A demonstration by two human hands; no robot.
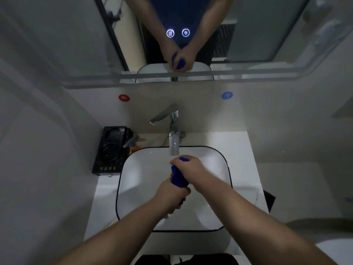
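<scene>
A rolled, dark blue cloth is held over the white basin, just below the spout of the chrome tap. My right hand grips its upper end, fingers curled round it. My left hand grips the lower end, and a bit of blue shows under its fingers. The two hands sit close together on the cloth. Whether water runs from the tap I cannot tell.
A black tray with two round holders stands left of the basin on the white counter. Orange items lie beside it. The mirror above reflects my arms. Red and blue stickers mark the wall.
</scene>
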